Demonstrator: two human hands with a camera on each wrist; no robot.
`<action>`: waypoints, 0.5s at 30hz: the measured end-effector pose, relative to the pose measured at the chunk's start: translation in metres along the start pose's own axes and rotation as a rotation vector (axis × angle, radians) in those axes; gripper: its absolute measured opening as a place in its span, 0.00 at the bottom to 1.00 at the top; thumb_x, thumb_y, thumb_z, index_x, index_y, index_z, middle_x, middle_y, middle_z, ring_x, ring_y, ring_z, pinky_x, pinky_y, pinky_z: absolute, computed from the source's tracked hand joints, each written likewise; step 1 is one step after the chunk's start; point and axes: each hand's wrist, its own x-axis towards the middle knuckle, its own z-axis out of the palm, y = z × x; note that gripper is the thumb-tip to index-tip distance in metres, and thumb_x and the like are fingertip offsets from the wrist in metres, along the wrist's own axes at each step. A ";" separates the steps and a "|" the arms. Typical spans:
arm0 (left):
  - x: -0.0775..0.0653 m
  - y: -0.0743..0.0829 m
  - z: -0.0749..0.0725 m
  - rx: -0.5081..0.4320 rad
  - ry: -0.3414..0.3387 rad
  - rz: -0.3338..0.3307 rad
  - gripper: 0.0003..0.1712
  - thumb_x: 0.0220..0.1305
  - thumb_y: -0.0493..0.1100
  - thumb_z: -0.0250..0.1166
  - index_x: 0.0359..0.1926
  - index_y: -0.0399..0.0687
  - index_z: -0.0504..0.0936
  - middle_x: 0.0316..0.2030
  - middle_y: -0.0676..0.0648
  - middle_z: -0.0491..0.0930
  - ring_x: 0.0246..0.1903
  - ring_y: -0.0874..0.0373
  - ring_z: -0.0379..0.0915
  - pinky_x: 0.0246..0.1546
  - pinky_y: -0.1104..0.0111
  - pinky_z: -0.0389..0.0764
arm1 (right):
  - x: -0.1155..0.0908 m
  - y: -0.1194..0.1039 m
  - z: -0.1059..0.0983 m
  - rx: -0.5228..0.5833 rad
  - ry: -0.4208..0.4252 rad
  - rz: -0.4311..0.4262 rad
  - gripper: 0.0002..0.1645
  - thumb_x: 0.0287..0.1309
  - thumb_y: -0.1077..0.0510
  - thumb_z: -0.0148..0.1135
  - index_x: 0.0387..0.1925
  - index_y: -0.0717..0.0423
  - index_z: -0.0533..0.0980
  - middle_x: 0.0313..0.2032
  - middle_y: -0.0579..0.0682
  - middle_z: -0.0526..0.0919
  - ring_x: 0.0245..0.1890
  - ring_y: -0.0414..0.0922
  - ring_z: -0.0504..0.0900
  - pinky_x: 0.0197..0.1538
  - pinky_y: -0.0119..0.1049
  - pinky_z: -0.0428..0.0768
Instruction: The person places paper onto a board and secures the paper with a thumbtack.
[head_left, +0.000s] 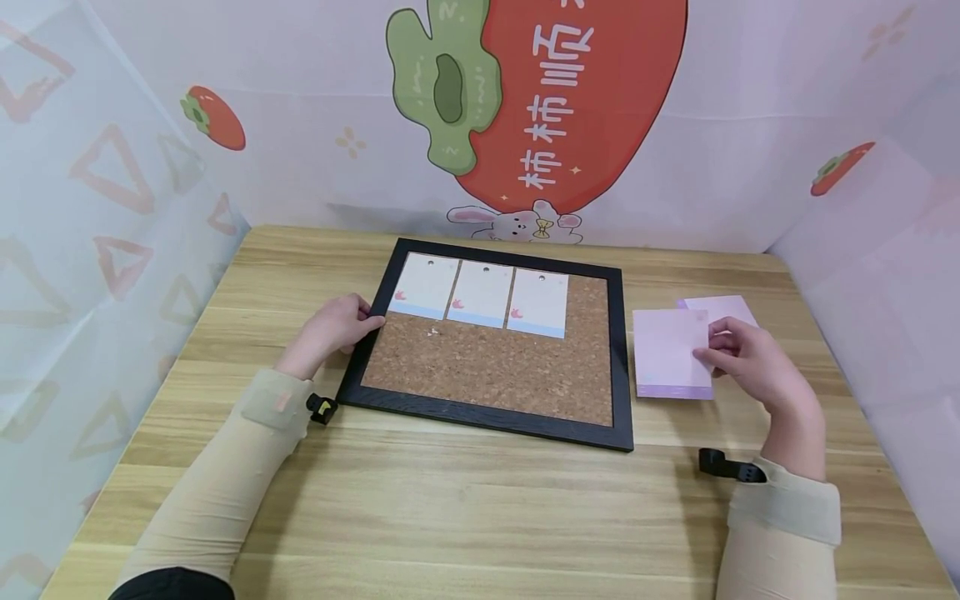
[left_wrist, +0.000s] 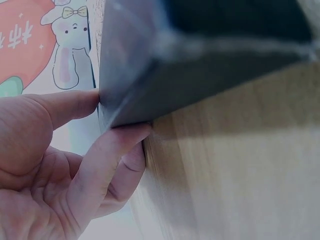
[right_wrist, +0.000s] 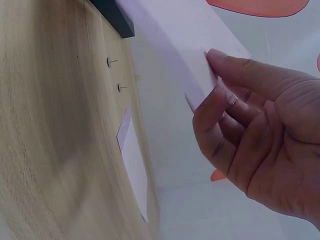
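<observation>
light wood-grain table [head_left: 450, 517] here, streaks running roughly 9 to 3 o'clock. black-framed cork board [head_left: 487, 362] is on it up around 12, twisted a bit clockwise. one lilac card [head_left: 733, 309] lies near 2, and two tacks [right_wrist: 109, 62] stand points-up between card and board.

long beige fabric sleeves [head_left: 206, 492] are ending in wide pale cuffs [head_left: 786, 507], and small black plastic devices [head_left: 322, 408] are jutting out beside them.

Pale lilac card [head_left: 667, 352] (purple-banded)
</observation>
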 end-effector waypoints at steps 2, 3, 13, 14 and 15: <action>0.000 0.000 0.000 -0.004 -0.003 -0.002 0.30 0.75 0.52 0.54 0.61 0.28 0.69 0.55 0.30 0.75 0.42 0.47 0.82 0.34 0.65 0.85 | 0.000 0.000 0.001 0.057 -0.013 -0.002 0.14 0.67 0.62 0.61 0.45 0.68 0.67 0.25 0.43 0.78 0.27 0.35 0.78 0.33 0.31 0.83; 0.000 0.000 0.000 -0.006 -0.004 -0.004 0.30 0.76 0.52 0.54 0.61 0.28 0.69 0.55 0.30 0.75 0.42 0.47 0.82 0.34 0.65 0.86 | 0.001 -0.001 0.001 0.084 -0.021 -0.009 0.14 0.67 0.62 0.62 0.45 0.68 0.67 0.25 0.42 0.78 0.27 0.35 0.77 0.33 0.31 0.84; 0.000 -0.002 0.001 -0.008 0.004 -0.002 0.29 0.75 0.52 0.54 0.61 0.28 0.69 0.54 0.30 0.76 0.40 0.48 0.82 0.33 0.66 0.85 | 0.012 -0.014 0.022 0.323 -0.170 -0.108 0.32 0.65 0.71 0.59 0.64 0.69 0.53 0.32 0.50 0.77 0.31 0.38 0.84 0.35 0.43 0.88; 0.001 -0.002 0.001 -0.009 0.006 -0.001 0.29 0.75 0.52 0.54 0.61 0.28 0.70 0.54 0.30 0.76 0.39 0.48 0.82 0.32 0.66 0.85 | 0.014 -0.015 0.025 0.331 -0.186 -0.101 0.35 0.65 0.70 0.59 0.67 0.68 0.51 0.33 0.51 0.76 0.31 0.39 0.84 0.35 0.43 0.88; 0.001 -0.003 0.001 -0.009 0.006 0.002 0.29 0.75 0.52 0.54 0.60 0.28 0.70 0.54 0.30 0.76 0.39 0.48 0.82 0.32 0.66 0.85 | 0.015 -0.016 0.028 0.340 -0.200 -0.094 0.38 0.65 0.70 0.59 0.69 0.66 0.49 0.33 0.52 0.74 0.31 0.40 0.84 0.36 0.44 0.88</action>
